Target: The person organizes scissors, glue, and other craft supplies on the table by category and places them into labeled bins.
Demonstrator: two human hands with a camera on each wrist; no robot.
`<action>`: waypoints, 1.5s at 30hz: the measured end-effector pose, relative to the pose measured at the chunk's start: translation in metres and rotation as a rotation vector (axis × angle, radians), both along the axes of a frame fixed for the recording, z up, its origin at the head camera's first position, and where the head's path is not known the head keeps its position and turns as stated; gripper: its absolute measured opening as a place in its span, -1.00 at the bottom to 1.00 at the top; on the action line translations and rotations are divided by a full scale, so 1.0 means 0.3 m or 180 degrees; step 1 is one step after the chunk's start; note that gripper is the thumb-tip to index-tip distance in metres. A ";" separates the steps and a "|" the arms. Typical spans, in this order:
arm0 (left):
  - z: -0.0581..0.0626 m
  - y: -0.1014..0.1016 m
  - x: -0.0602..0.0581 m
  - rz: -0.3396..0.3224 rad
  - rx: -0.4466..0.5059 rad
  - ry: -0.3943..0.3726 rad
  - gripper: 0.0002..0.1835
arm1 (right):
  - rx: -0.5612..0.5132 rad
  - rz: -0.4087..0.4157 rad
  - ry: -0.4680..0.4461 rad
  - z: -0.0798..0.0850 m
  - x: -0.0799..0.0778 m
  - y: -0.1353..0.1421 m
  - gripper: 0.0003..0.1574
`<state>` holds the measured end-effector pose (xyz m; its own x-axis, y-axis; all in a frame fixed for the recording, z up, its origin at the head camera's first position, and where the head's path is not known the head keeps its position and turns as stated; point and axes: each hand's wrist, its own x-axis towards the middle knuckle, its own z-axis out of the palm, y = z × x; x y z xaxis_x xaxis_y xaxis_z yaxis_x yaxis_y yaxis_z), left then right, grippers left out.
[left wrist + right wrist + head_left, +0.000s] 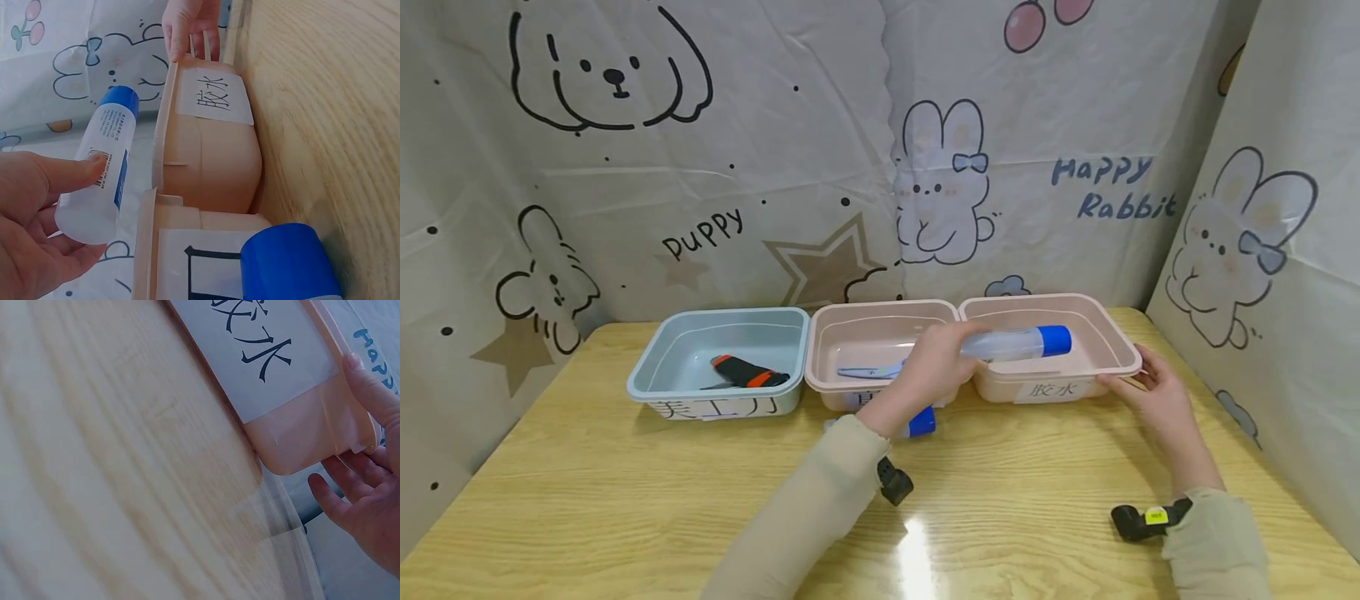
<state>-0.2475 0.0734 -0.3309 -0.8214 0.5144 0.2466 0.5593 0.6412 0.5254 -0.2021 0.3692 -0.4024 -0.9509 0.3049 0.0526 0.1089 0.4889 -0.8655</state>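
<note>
A clear glue bottle with a blue cap [1011, 343] is gripped by my left hand [928, 367], thumb along its side in the left wrist view. It is held tilted above the right pink bin [1048, 390], which bears a paper label. At that bin's right end, my right hand [1161, 400] holds the rim, thumb in front and fingers around the outer side. A second blue-capped bottle [922, 422] lies on the table before the middle pink bin [838, 400], partly hidden by my left arm. Inside the middle bin are light-blue scissors [868, 372], their handles covered by my hand.
To the left stands a light-blue bin [670, 358] holding a black-and-orange utility knife [748, 372] and another dark item, hard to make out. The three bins line up along the back of the wooden table [625, 517], before a printed curtain [820, 150].
</note>
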 end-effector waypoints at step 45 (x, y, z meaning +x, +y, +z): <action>-0.080 0.206 -0.091 0.0142 -0.0832 0.0343 -0.65 | -0.0004 0.0034 -0.0006 0.004 0.002 0.006 0.13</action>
